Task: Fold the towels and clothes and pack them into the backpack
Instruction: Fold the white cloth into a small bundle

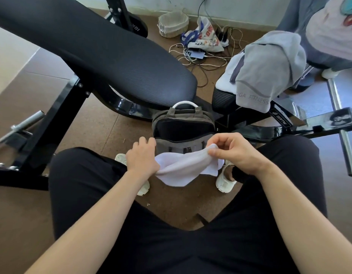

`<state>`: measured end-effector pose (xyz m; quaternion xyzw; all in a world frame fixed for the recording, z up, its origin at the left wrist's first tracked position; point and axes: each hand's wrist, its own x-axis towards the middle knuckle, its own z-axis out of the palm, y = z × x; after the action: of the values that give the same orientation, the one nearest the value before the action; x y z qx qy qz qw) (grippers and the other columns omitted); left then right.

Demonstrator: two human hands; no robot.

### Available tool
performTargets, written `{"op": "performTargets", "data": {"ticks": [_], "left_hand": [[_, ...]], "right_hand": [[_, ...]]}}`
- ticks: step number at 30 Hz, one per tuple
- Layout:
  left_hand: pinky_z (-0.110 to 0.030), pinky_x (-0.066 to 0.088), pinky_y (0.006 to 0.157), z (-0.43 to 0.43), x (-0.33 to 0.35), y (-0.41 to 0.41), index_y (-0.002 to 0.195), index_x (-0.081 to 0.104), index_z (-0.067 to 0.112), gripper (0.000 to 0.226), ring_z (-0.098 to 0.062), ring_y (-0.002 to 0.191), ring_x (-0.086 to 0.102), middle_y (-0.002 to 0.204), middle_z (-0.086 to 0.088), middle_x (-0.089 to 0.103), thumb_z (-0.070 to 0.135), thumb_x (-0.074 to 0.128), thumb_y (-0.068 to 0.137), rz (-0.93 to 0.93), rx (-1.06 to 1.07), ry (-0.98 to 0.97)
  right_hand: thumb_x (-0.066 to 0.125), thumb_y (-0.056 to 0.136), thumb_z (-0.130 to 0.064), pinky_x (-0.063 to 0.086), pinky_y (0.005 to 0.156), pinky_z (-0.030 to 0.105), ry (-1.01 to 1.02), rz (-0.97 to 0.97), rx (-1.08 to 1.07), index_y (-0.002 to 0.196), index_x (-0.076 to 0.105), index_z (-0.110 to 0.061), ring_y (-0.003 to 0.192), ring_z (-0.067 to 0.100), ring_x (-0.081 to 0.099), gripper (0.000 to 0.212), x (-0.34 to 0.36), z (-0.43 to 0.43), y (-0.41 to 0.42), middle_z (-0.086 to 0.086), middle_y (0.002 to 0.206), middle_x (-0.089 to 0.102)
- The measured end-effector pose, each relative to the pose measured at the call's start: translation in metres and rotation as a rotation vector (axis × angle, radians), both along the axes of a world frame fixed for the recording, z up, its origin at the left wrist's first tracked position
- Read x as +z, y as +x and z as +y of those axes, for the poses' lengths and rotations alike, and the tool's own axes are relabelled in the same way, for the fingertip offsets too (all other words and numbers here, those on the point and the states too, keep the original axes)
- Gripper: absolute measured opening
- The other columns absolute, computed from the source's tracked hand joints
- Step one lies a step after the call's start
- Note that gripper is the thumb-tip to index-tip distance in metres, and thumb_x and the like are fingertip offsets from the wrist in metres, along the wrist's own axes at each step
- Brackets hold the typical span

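Note:
A small white towel (pixel 183 169) hangs between my two hands, just above my knees. My left hand (pixel 142 157) grips its left end with curled fingers. My right hand (pixel 233 153) pinches the towel's upper right edge between thumb and fingers. Right behind the towel stands a grey backpack (pixel 183 125) on the floor, its main compartment unzipped and dark inside, white handle on top. A grey towel printed "YOGA FITNESS" (pixel 270 72) drapes over a white cloth (pixel 228 76) on the bench seat at the right.
A black padded weight bench (pixel 96 54) slants across the left. Its frame and a second bench's steel bars (pixel 337 107) flank the backpack. Cables, a phone, a plastic bag (pixel 204 36) and a woven basket (pixel 173 22) lie on the cork floor by the wall. Another person sits at top right.

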<state>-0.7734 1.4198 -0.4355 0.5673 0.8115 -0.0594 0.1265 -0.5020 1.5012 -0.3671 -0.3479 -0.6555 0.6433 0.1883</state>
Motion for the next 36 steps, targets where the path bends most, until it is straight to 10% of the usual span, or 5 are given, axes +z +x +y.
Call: {"op": "performTargets", "data": {"ticks": [6,14,26,36], "left_hand": [[-0.036,0.049,0.07,-0.004,-0.009,0.01,0.081,0.056,0.028,0.016,-0.017,0.083,0.054,0.084,0.009,0.055,0.017,0.066,0.075,-0.583,-0.102,0.041],[-0.034,0.052,0.07,-0.009,0.0,0.056,0.094,0.061,0.019,0.022,-0.02,0.077,0.058,0.088,0.001,0.063,0.014,0.074,0.078,-1.198,-0.004,0.225],[-0.027,0.053,0.066,-0.001,-0.012,0.057,0.088,0.069,0.03,0.005,-0.007,0.076,0.064,0.081,0.015,0.068,0.027,0.071,0.085,-0.789,-0.014,0.452],[-0.038,0.054,0.073,0.004,-0.031,0.003,0.081,0.067,0.029,0.015,-0.028,0.089,0.064,0.088,0.003,0.07,0.02,0.056,0.085,-0.544,0.468,0.157]], "right_hand": [[0.069,0.091,-0.01,0.057,0.086,0.038,-0.19,0.171,0.0,0.093,0.071,-0.012,0.093,0.025,0.07,0.004,0.004,0.004,0.006,0.016,0.102,0.073],[0.072,0.089,-0.024,0.048,0.092,0.056,-0.162,0.132,0.086,0.099,0.068,-0.011,0.099,0.034,0.064,0.016,0.002,0.002,0.007,0.029,0.105,0.066],[0.061,0.098,-0.007,0.048,0.093,0.056,-0.084,0.005,0.265,0.107,0.064,0.004,0.101,0.035,0.063,0.015,-0.006,0.004,0.004,0.024,0.116,0.067],[0.061,0.1,-0.008,0.045,0.075,0.028,-0.067,-0.012,-0.281,0.092,0.066,-0.017,0.08,0.017,0.052,0.013,-0.02,0.021,0.005,0.002,0.085,0.061]]}}
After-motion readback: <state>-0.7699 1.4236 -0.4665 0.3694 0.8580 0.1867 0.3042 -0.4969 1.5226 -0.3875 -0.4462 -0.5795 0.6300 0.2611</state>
